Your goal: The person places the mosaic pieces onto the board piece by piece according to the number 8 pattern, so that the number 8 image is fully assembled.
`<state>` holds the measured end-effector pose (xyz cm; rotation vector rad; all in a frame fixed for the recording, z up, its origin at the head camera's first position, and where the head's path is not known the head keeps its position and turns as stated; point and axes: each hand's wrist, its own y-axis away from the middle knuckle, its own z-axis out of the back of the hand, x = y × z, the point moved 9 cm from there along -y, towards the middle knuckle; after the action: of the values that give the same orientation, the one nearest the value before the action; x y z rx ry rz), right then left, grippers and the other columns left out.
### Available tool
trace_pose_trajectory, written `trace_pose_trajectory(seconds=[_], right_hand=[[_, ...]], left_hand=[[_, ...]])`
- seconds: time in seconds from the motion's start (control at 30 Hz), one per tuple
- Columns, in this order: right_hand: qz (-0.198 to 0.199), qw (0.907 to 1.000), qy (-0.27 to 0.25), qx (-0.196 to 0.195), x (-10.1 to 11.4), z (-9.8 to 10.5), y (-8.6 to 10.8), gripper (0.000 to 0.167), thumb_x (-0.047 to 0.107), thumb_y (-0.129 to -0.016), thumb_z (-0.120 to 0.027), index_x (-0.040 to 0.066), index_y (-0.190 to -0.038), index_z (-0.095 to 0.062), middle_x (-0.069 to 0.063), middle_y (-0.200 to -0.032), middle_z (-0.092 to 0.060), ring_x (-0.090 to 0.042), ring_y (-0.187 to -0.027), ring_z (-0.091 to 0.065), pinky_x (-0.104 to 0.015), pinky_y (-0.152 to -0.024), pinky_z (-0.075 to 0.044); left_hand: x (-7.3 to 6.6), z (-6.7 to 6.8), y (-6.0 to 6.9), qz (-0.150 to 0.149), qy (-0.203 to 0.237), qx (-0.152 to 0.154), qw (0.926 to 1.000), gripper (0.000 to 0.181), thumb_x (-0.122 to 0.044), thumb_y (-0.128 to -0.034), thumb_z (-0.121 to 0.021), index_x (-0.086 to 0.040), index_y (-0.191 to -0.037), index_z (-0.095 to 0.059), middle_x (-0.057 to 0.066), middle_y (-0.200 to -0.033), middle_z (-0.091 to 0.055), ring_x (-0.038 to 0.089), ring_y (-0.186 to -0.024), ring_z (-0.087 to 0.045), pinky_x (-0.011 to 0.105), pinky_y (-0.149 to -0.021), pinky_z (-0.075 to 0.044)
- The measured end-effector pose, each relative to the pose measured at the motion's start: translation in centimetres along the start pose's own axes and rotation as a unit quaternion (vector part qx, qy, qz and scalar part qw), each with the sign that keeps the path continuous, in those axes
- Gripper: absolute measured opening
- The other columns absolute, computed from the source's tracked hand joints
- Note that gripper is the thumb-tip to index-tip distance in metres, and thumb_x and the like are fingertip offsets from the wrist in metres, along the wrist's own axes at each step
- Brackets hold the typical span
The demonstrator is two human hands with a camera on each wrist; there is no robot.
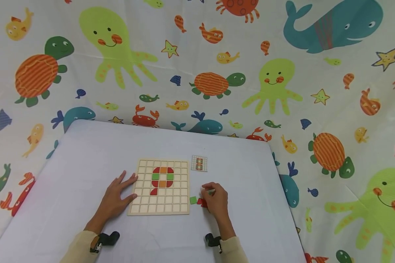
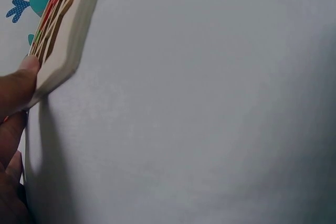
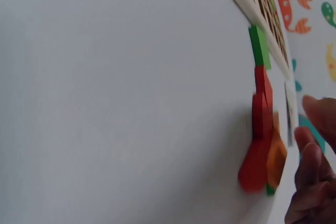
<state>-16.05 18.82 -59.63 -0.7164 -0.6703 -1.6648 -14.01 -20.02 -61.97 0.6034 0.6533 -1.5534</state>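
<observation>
1. Touching the left edge of the grid board (image 1: 176,200) with the spread fingers and thumb of the left hand (image 1: 113,197); finding the board lying between both hands.
2. Showing bent fingers on the right hand (image 1: 217,200); not being able to tell holding from merely hovering.
3. Noting a green tile (image 1: 193,200) lying left of the right hand, near the board, and a red tile (image 1: 199,201) lying between that one and the right fingers; noting also an orange tile (image 3: 276,158) crowding close by.
4. Risking a scattered cluster from one low sweep of the right fingers, judging by such close spacing.
5. Risking a shifted red quarter piece (image 1: 154,191), right of the left hand, from uneven pushing at the left edge.
6. Risking a nudged pattern card (image 1: 199,163), lying ahead of the right hand, from reaching too far forward.
7. Facing the right hand with a raised rim; probably calling for lifting rather than sliding.
8. Leaving little room between rim and green tile; offering more to the right of the right hand, across the white table (image 1: 250,212).
</observation>
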Motion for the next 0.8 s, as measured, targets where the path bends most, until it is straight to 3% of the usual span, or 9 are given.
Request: trace_pose_trajectory(seconds=[0.17, 0.37, 0.63, 0.8], right_hand=[[-0.026, 0.9987, 0.042, 0.015, -1.6, 0.3, 0.2, 0.022, 0.019, -0.088, -0.088, 0.024, -0.107, -0.08, 0.001, -0.105, -0.072, -0.016, -0.089, -0.061, -0.028, -0.071, -0.051], [-0.02, 0.9955, 0.091, 0.019, -1.5, 0.0, -0.1, 0.025, 0.019, -0.085, -0.09, 0.023, -0.108, -0.082, 0.002, -0.102, -0.07, -0.017, -0.099, -0.065, -0.038, -0.088, -0.057], [0.009, 0.9924, 0.122, 0.01, -0.5, -0.2, -0.2, 0.018, 0.02, -0.084, -0.091, 0.021, -0.098, -0.08, 0.002, -0.094, -0.069, -0.016, -0.088, -0.064, -0.036, -0.077, -0.056], [0.015, 0.9918, 0.127, 0.002, -0.6, -0.2, -0.2, 0.022, 0.02, -0.084, -0.091, 0.02, -0.101, -0.078, 0.003, -0.09, -0.067, -0.013, -0.081, -0.06, -0.03, -0.069, -0.051]], left_hand=[[0.0, 0.0, 0.0, 0.005, -0.004, 0.003, 1.0, 0.072, -0.018, -0.0879, -0.085, -0.009, -0.153, -0.056, 0.033, -0.169, -0.031, 0.061, -0.155, -0.027, 0.077, -0.125, -0.02], [-0.1, 0.0, 0.0, 0.005, -0.003, 0.003, 1.0, 0.072, -0.019, -0.0877, -0.084, -0.009, -0.153, -0.056, 0.034, -0.169, -0.031, 0.061, -0.154, -0.027, 0.077, -0.125, -0.02], [0.1, 0.2, 0.0, -0.001, 0.003, -0.002, 1.0, 0.071, -0.019, -0.0881, -0.085, -0.008, -0.152, -0.057, 0.031, -0.168, -0.034, 0.059, -0.155, -0.028, 0.074, -0.126, -0.02], [0.1, 0.0, 0.0, 0.008, 0.004, 0.01, 0.9999, 0.071, -0.019, -0.0888, -0.085, -0.009, -0.153, -0.056, 0.031, -0.169, -0.032, 0.059, -0.156, -0.026, 0.075, -0.126, -0.02]])
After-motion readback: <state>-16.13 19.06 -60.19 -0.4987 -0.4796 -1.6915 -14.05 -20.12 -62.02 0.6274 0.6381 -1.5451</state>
